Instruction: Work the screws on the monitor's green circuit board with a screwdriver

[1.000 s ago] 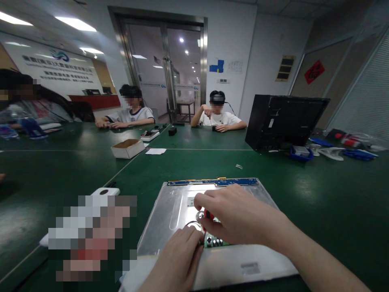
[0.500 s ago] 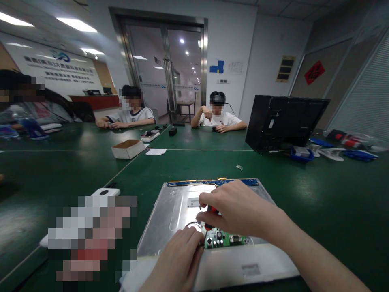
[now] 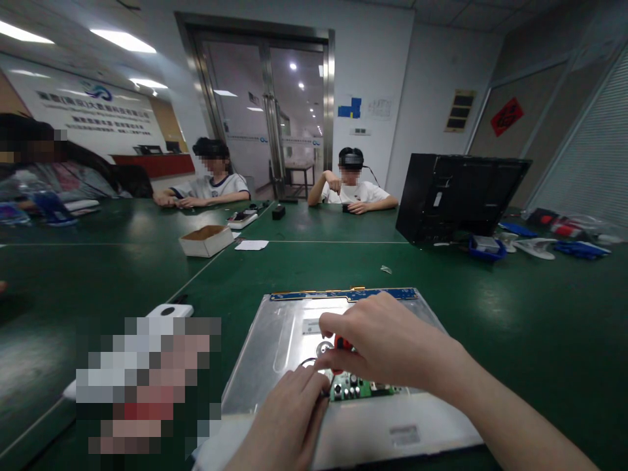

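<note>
My right hand (image 3: 377, 337) is closed around the red handle of a screwdriver (image 3: 342, 341), held over a green circuit board (image 3: 353, 387). The screwdriver's tip is hidden. At the board's left edge my left hand (image 3: 294, 399) is bent with its fingers pressed together; whatever they pinch, if anything, is hidden. Both hands are over a flat metal-backed display panel (image 3: 265, 340) lying on the table. A narrow blue circuit strip (image 3: 314, 296) runs along the panel's far edge, and a dark cable (image 3: 308, 360) curves beside my left fingers.
Left of the panel lies a white device (image 3: 171, 310), partly blurred out. An open cardboard box (image 3: 206, 242) and a white paper (image 3: 252, 245) are farther back. A black monitor (image 3: 461, 196) stands at right, near a blue tray (image 3: 487, 250). Several people sit around the green table (image 3: 515, 340).
My right fingers have shifted slightly around the screwdriver handle, and the hand covers more of the circuit board's right part. My left hand and the panel stay in place.
</note>
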Demonstrator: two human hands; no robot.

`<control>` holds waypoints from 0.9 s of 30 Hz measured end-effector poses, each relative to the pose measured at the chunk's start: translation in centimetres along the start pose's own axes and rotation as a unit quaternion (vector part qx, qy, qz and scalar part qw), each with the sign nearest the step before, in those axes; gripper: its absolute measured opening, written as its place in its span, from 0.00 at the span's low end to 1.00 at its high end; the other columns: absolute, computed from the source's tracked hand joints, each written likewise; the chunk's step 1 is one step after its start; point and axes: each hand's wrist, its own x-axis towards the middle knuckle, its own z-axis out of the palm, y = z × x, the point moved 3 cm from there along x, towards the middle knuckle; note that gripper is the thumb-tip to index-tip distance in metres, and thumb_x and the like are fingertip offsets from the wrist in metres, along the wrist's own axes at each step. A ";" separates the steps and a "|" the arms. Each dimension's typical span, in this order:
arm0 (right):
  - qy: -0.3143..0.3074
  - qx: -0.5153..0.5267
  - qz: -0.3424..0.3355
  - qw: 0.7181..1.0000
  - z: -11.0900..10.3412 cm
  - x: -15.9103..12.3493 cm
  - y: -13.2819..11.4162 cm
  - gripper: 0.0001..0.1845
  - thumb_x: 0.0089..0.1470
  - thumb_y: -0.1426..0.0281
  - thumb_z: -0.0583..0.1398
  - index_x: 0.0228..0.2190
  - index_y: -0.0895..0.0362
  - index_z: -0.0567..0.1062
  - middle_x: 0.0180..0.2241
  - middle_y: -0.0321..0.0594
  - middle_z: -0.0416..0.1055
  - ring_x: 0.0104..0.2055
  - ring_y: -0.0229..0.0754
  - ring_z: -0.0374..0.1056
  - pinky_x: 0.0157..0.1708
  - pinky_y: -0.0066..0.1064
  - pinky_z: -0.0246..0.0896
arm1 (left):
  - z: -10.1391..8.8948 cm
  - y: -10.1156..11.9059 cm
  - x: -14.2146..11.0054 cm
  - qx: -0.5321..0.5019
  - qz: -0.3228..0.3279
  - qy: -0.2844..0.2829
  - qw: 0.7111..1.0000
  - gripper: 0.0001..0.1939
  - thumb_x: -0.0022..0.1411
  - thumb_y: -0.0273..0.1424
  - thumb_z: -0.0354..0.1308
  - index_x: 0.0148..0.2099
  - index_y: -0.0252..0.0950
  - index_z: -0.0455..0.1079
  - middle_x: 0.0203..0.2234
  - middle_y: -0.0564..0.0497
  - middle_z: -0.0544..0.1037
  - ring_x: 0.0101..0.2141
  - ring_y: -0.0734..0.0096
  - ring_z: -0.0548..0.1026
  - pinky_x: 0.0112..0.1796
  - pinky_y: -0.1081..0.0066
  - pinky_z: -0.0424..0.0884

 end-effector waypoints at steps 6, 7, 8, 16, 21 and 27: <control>0.009 0.037 -0.035 0.999 -0.2 -0.3 -0.2 0.11 0.54 0.72 0.60 0.41 0.55 0.71 0.35 0.37 0.79 0.31 0.40 0.72 0.25 0.30 0.44 | 0.3 -0.6 0.0 -0.009 -0.015 -0.011 1.000 0.08 0.67 0.25 0.45 0.40 0.39 0.65 0.36 0.45 0.76 0.36 0.57 0.75 0.36 0.62 0.72; 0.006 0.047 -0.041 0.998 -0.3 -0.3 -0.2 0.12 0.53 0.72 0.60 0.42 0.55 0.70 0.36 0.37 0.79 0.32 0.40 0.72 0.25 0.30 0.45 | 0.4 -0.7 0.0 -0.008 -0.021 -0.011 1.000 0.09 0.67 0.25 0.45 0.39 0.39 0.66 0.35 0.45 0.76 0.36 0.57 0.75 0.36 0.62 0.72; 0.002 0.053 -0.047 0.998 -0.3 -0.3 -0.2 0.13 0.53 0.72 0.60 0.43 0.55 0.70 0.37 0.37 0.79 0.32 0.40 0.72 0.25 0.30 0.46 | 0.5 -0.9 0.0 -0.007 -0.026 -0.012 1.000 0.09 0.66 0.25 0.45 0.39 0.39 0.66 0.35 0.45 0.77 0.36 0.57 0.75 0.36 0.62 0.72; -0.005 0.011 -0.018 1.000 -0.1 -0.1 0.1 0.09 0.63 0.61 0.59 0.36 0.54 0.73 0.27 0.36 0.77 0.28 0.41 0.71 0.24 0.30 0.41 | 0.8 -0.9 0.0 0.002 -0.046 -0.029 0.999 0.10 0.64 0.23 0.46 0.38 0.38 0.67 0.35 0.45 0.78 0.36 0.56 0.76 0.35 0.61 0.72; 0.010 0.017 -0.026 0.999 0.0 -0.2 -0.2 0.10 0.56 0.70 0.59 0.42 0.56 0.71 0.33 0.39 0.79 0.29 0.41 0.71 0.24 0.30 0.42 | 0.9 -1.1 0.1 0.007 -0.037 -0.030 0.999 0.09 0.65 0.24 0.47 0.40 0.38 0.68 0.37 0.45 0.78 0.38 0.56 0.76 0.38 0.60 0.74; 0.003 0.044 -0.042 0.998 -0.2 -0.4 -0.4 0.12 0.53 0.71 0.60 0.41 0.56 0.69 0.34 0.38 0.79 0.29 0.41 0.70 0.24 0.30 0.45 | 0.7 -1.1 0.2 0.011 -0.027 -0.016 0.999 0.08 0.64 0.25 0.48 0.39 0.38 0.68 0.37 0.45 0.78 0.38 0.56 0.77 0.39 0.61 0.74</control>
